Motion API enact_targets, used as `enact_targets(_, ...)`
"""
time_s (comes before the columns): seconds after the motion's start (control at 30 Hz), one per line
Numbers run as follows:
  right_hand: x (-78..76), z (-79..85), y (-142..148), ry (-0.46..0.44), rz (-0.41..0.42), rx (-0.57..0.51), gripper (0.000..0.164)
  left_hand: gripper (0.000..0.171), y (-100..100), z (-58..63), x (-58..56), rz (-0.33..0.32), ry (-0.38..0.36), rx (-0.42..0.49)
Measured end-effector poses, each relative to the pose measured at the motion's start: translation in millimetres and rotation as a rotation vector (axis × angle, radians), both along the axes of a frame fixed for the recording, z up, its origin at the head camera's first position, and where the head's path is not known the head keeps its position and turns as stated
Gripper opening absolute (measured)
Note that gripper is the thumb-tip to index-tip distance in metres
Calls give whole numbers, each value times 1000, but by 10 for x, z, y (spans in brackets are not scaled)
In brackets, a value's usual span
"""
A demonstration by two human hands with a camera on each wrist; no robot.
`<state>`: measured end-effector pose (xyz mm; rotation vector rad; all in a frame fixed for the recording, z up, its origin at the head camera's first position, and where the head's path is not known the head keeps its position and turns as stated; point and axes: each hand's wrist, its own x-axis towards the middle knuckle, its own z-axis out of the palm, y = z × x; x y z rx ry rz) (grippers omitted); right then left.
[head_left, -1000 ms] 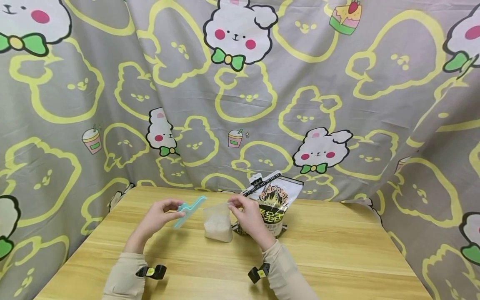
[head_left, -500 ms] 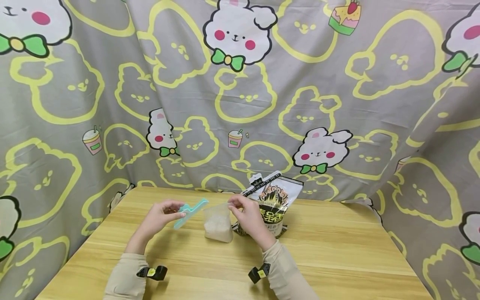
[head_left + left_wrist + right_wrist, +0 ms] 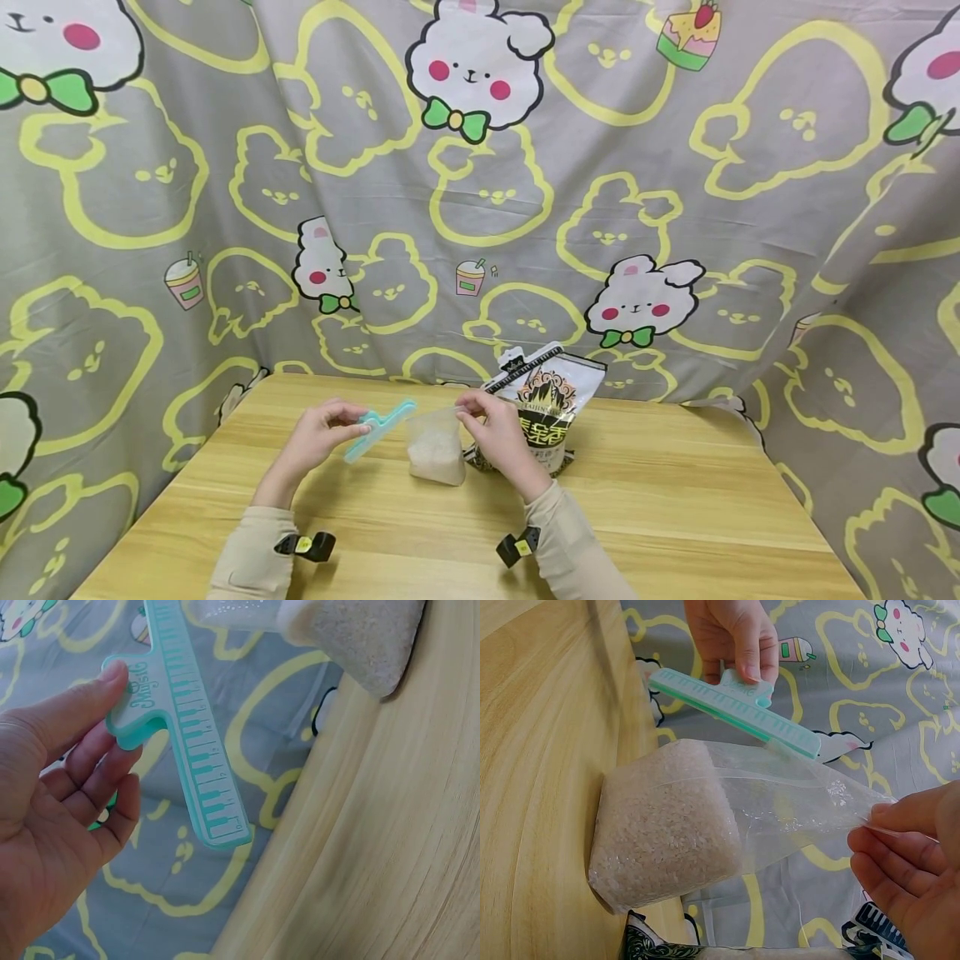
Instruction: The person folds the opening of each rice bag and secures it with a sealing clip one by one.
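Observation:
My left hand (image 3: 327,429) pinches the handle of a turquoise bag clip (image 3: 199,727) between thumb and fingers. The clip is long and straight, printed with piano keys and the word Music. To its right, a clear plastic bag (image 3: 780,802) stands on the table with white rice (image 3: 664,829) in its lower part. My right hand (image 3: 491,425) pinches the bag's top at one corner, drawing the plastic upward into a narrow point. In the right wrist view, the clip's end overlaps the upper edge of the bag.
A larger white, black and gold printed pouch (image 3: 551,400) stands just behind my right hand. The wooden table (image 3: 675,508) ends at a grey patterned curtain (image 3: 480,208) that hangs behind it and along both sides. A black wrist camera (image 3: 309,546) sits on the left sleeve.
The turquoise clip has tilted slightly in my left hand, its far end moving a little lower and toward the bag. My right hand and the bag of rice stay in place.

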<state>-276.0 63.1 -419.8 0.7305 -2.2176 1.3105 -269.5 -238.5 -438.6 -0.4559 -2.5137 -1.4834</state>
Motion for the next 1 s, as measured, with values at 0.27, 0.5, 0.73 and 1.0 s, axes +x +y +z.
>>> enact_targets(0.27, 0, -10, -2, 12, 3, 0, 13, 16, 0, -12, -17, 3, 57, -44)
enact_targets(0.5, 8, -5, -3, 16, -1, 5, 13, 12, -23, -29, -27, -4, 77, -63)
enact_targets(0.73, 23, 2, -7, 25, 11, 4, 13, 9, -26, -26, -16, -19, 94, -78)
enact_targets(1.0, 1, -31, -8, 53, 25, 22, 11, 7, -39, 38, 18, -20, 72, -115)
